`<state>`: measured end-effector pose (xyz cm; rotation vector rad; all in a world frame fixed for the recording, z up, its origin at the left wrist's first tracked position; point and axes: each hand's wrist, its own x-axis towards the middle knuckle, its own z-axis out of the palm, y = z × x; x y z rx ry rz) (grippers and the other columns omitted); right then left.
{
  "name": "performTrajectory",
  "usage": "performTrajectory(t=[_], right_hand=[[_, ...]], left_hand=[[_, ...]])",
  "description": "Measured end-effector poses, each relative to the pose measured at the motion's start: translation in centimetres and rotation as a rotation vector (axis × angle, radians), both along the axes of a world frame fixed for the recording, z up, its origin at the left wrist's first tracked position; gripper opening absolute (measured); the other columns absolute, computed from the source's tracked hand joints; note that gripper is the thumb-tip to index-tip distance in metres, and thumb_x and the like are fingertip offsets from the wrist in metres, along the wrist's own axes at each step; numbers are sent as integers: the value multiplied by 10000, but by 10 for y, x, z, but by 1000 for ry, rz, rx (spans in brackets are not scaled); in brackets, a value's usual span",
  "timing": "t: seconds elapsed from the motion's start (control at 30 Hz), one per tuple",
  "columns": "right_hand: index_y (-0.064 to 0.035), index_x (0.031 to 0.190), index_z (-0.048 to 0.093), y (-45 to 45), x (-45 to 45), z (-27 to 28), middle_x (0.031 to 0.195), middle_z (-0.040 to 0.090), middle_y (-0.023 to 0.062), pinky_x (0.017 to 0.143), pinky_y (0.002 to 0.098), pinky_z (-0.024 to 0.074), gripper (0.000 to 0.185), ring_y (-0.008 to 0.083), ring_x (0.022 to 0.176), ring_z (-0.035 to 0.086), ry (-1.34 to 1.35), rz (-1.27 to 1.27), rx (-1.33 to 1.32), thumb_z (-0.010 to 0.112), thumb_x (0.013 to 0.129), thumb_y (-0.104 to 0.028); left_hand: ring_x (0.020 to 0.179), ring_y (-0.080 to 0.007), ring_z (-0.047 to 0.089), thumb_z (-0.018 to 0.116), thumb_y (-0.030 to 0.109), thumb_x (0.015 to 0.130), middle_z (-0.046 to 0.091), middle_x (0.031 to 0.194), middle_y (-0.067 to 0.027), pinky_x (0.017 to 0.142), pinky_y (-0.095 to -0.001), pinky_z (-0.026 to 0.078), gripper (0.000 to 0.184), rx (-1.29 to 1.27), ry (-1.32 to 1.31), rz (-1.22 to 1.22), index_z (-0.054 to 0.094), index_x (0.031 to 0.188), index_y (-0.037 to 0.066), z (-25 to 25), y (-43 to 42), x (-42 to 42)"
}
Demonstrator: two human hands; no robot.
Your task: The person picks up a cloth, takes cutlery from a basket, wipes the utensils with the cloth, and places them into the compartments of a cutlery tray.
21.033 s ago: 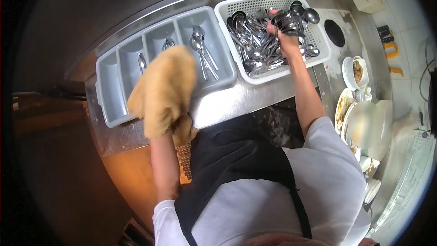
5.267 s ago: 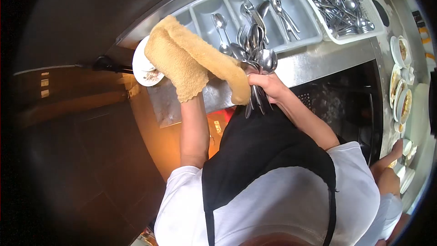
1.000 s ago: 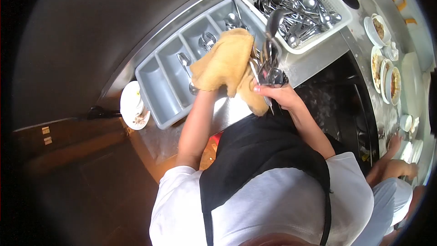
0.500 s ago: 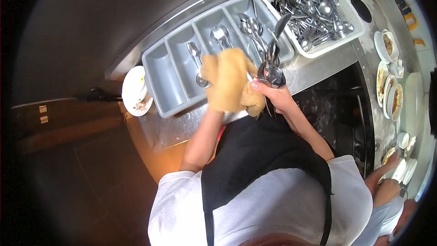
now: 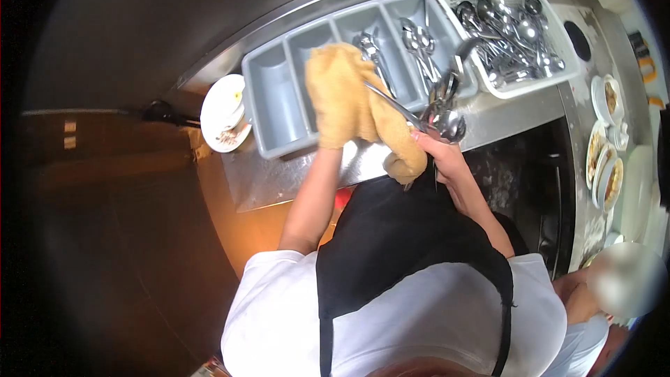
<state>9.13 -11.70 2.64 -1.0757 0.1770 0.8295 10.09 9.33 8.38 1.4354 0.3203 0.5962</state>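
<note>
A tan cloth (image 5: 336,94) covers my left hand (image 5: 331,151), so only the wrist shows. The cloth wraps the end of one long metal utensil handle (image 5: 394,103), which slants toward my other hand. My right hand (image 5: 441,153) is closed around a bunch of metal cutlery (image 5: 443,108), spoons among it, with a loose end of the cloth hanging beside it. Behind both hands lies a grey cutlery tray (image 5: 276,98) with four long compartments. Spoons (image 5: 420,42) lie in its rightmost compartment, and more cutlery (image 5: 373,56) is in the one beside it.
A white perforated basket (image 5: 506,91) full of mixed cutlery adjoins the tray. White plates (image 5: 222,115) with food scraps stand at the left end of the steel counter (image 5: 262,185). Used dishes (image 5: 604,167) line the right counter, near another person's arm (image 5: 579,300).
My cloth-covered left hand has moved up and slightly left, drawing apart from my right hand. A long handle now shows between them. The view has shifted, so tray and basket appear further right.
</note>
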Motion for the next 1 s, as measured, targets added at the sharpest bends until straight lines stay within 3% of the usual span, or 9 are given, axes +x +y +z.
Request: performTrajectory(t=[0.17,0.3,0.4,0.43,0.53,0.63,0.7,0.93,1.0], right_hand=[[2,1056,617,21,-2,19,974,654,61,776,291,500,230,138,875,620,-119,-20,-56,658,831,-24],[14,1256,515,27,-2,0,1177,602,97,890,326,483,405,185,1041,593,-152,154,-70,570,855,-13],[16,1265,508,44,-9,10,1202,588,105,891,329,485,406,188,1059,583,-77,180,28,576,868,-34],[3,1161,558,49,-11,12,1051,621,87,784,318,514,347,159,932,604,-54,131,47,660,836,-60],[13,1179,543,48,-11,17,1080,621,111,812,330,519,381,178,951,613,61,217,72,680,841,-97],[31,1179,534,52,-14,23,1079,624,125,826,338,522,393,191,953,620,46,216,64,682,841,-103],[39,1163,541,51,-17,18,1072,629,132,822,340,526,389,192,951,627,79,256,77,688,838,-116],[-5,1149,579,33,-34,-16,1084,635,114,932,348,459,382,180,1026,596,-63,415,-52,719,815,-128],[-42,1059,575,41,-40,11,1030,598,54,899,292,431,305,137,982,562,12,439,35,722,798,-101]], left_hand=[[895,-325,560,697,221,581,598,935,-105,762,-404,434,424,428,50,26,610,965,64,-5,-36,-34],[886,-321,560,688,226,588,597,933,-97,750,-406,433,412,1014,97,-239,611,961,67,24,-33,-57],[987,-321,541,713,197,594,576,978,-112,872,-427,400,445,1259,454,-400,594,1005,74,13,-14,-58],[1009,-323,539,718,188,590,571,979,-114,894,-433,397,439,1239,473,-375,589,995,78,8,-5,-58],[1010,-327,545,718,175,578,567,961,-115,892,-433,405,403,1021,194,-194,583,947,84,14,34,-70],[998,-318,550,708,164,609,574,968,-117,878,-419,415,375,510,239,-33,589,954,75,17,69,-89],[990,-312,553,700,158,630,578,973,-119,869,-410,421,357,426,308,-13,593,958,69,11,81,-104],[962,-291,563,675,134,701,592,989,-124,835,-377,444,293,663,469,-334,606,974,49,-10,35,-117],[954,-285,566,667,127,722,596,994,-125,826,-368,450,276,739,491,-367,610,978,43,-19,15,-113]])
